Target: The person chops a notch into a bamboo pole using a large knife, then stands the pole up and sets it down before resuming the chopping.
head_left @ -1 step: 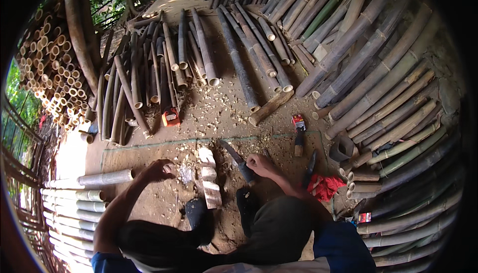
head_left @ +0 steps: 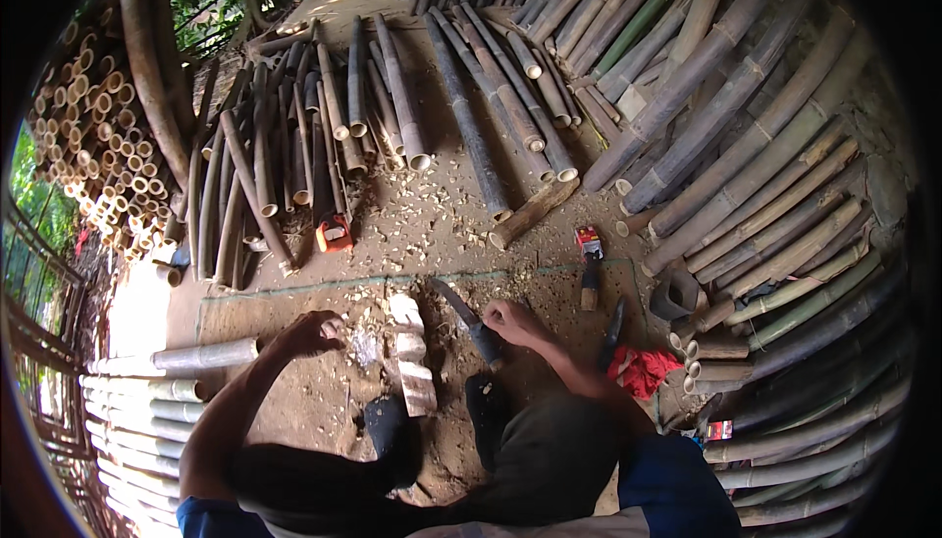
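My right hand (head_left: 505, 322) grips the dark handle of a big knife (head_left: 461, 310), whose blade points up and left over the ground. A pale, notched block of wood (head_left: 412, 361) lies on the dirt between my hands, with wood chips around it. My left hand (head_left: 309, 332) is down on the chips left of the block, fingers curled; whether it holds anything is unclear. My black shoes (head_left: 392, 432) sit just below the block.
Bamboo poles (head_left: 471, 116) lie in rows ahead and to the right, and a stack of cut ends (head_left: 88, 165) stands at the left. Pale poles (head_left: 147, 391) lie at lower left. An orange tool (head_left: 334, 234), a red-headed tool (head_left: 589, 249) and a red cloth (head_left: 643, 369) rest on the ground.
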`<state>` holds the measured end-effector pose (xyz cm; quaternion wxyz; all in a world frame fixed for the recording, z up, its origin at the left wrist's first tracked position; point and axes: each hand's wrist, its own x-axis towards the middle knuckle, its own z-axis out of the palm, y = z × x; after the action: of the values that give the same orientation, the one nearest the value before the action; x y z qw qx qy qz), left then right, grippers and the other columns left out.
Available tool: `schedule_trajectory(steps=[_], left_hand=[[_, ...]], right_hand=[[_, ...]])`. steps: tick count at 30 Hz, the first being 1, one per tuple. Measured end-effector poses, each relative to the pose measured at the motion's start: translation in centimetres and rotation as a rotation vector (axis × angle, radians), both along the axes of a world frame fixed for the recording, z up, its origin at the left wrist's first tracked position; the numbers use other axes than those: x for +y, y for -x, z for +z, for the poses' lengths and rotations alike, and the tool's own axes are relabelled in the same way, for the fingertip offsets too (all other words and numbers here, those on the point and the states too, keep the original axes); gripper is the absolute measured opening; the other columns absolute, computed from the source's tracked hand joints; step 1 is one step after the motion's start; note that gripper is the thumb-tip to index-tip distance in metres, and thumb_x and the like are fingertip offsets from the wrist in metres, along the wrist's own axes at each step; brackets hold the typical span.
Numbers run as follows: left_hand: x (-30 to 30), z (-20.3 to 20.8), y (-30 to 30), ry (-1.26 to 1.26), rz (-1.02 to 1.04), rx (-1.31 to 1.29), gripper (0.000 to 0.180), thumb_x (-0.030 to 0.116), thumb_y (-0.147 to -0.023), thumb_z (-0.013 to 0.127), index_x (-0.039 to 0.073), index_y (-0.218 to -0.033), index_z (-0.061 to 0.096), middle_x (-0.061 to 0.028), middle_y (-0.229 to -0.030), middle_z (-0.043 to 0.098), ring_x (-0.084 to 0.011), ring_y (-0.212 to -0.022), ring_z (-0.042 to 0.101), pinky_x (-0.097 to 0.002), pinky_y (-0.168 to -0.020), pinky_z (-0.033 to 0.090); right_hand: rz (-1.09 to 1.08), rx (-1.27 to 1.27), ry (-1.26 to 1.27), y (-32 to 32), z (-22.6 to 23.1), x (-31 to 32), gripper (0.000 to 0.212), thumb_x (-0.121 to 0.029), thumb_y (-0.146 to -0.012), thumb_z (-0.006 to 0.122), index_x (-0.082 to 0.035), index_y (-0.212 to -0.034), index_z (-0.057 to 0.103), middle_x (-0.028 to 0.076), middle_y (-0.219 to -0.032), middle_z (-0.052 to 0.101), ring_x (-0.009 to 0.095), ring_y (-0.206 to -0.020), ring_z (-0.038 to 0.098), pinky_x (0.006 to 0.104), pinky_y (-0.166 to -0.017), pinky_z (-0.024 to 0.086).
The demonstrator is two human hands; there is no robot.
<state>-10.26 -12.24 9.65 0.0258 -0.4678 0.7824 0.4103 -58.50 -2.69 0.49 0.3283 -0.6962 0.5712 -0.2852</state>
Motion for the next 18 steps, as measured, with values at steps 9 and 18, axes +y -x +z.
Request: schedule_trajectory(steps=[9, 18], left_hand=[[-2.0, -15.5, 16.4, 0.392, 0.449, 0.068, 0.085, 0.051, -0.089, 0.078, 0.011, -0.155, 0.042, -0.0223, -0.156, 0.045, -0.0419, -0.144, 0.043, -0.0582, -0.119, 0.037], [-0.6, -15.0, 21.2, 0.380, 0.560, -0.062, 0.067, 0.039, -0.095, 0.066, 0.011, -0.151, 0.046, -0.0176, -0.156, 0.044, -0.0390, -0.149, 0.036, -0.0589, -0.122, 0.025]], right_hand=[[-0.439, -0.680, -0.407, 4.9, -0.2, -16.1, 0.011, -0.018, -0.102, 0.070, -0.012, -0.109, 0.065, 0.001, -0.085, 0.069, 0.011, -0.070, 0.067, 0.0307, -0.062, 0.060], [-0.718, -1.138, -0.346, 17.6, -3.5, -27.6, 0.011, -0.025, -0.103, 0.064, -0.014, -0.105, 0.061, 0.002, -0.087, 0.069, 0.019, -0.078, 0.069, 0.0443, -0.080, 0.063]])
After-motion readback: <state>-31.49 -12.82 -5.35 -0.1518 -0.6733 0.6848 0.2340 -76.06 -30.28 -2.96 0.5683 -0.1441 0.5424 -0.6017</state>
